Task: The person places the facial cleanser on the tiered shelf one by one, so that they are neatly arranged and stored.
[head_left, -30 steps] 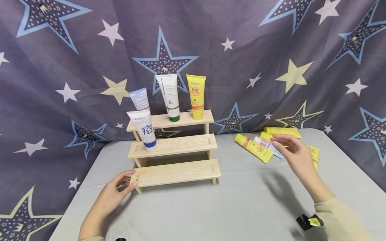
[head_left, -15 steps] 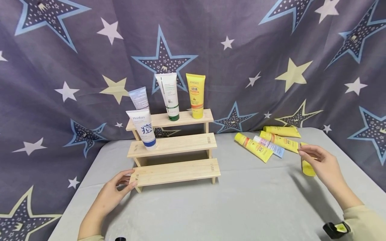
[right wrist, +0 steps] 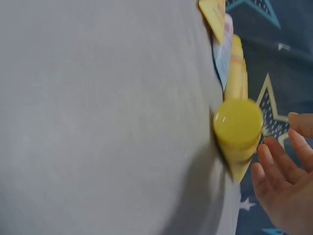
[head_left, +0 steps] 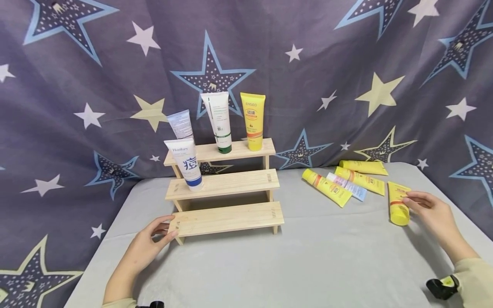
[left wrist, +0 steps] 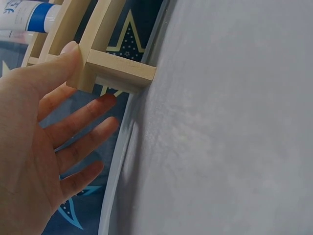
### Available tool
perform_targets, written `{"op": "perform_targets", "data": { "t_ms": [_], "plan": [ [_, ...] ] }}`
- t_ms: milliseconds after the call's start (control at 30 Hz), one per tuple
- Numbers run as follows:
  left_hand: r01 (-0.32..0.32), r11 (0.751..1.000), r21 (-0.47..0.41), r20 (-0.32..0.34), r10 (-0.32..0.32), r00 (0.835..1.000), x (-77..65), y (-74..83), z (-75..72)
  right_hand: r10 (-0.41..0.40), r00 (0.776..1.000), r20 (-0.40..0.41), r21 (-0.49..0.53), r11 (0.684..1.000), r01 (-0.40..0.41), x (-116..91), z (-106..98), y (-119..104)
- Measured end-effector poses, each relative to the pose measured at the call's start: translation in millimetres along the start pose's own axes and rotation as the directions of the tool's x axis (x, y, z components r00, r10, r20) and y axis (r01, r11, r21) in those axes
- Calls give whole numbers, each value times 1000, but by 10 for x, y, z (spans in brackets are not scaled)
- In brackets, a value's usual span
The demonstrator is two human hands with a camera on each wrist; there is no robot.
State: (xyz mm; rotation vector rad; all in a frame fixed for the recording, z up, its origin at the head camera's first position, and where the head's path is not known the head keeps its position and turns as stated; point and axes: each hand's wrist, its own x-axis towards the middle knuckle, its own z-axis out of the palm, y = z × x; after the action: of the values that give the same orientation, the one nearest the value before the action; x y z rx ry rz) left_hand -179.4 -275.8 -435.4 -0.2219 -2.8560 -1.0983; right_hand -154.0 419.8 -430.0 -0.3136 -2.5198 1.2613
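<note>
**While the left hand [head_left: 146,245] holds the wooden stand [head_left: 227,220], the right hand [head_left: 436,217] is at a yellow tube [head_left: 398,197]**

Head view: left grip pinches the left end of the lowest step, thumb in front, other fingers partly hidden. Right grip is released, its fingertips overlapping the yellow tube's right edge; contact cannot be confirmed. That tube lies on the cloth-covered counter [head_left: 292,265], right of four other tubes [head_left: 326,188], one of them pale and partly covered. On the stand, a light-blue tube [head_left: 179,122] is largely hidden by a white-and-blue tube [head_left: 185,160]. Frame edges cut off both sleeves.

Left wrist view: thumb lies on the step's end; index finger partly obscured; remaining three spread free. The white-and-blue tube is cut off, upper left.

Right wrist view: the cap [right wrist: 238,121] faces the lens, concealing most of the tube body. Thumb and fingers are parted just beside it; the frame cuts off the hand.
</note>
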Motion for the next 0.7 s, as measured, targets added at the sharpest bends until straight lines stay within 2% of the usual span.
{"op": "perform_targets", "data": {
  "t_ms": [300,500,700],
  "plan": [
    [3,1000,-4,6,-3,1000,8,-8,4,98,994,52,-1,995,-99,95,-18,147],
    [11,1000,4,5,-11,1000,8,1,-1,136,989,60,-112,985,-128,152,22,169],
    [8,1000,-4,2,-8,1000,2,2,1,214,970,113,-201,961,-189,186,67,149]
  ]
}}
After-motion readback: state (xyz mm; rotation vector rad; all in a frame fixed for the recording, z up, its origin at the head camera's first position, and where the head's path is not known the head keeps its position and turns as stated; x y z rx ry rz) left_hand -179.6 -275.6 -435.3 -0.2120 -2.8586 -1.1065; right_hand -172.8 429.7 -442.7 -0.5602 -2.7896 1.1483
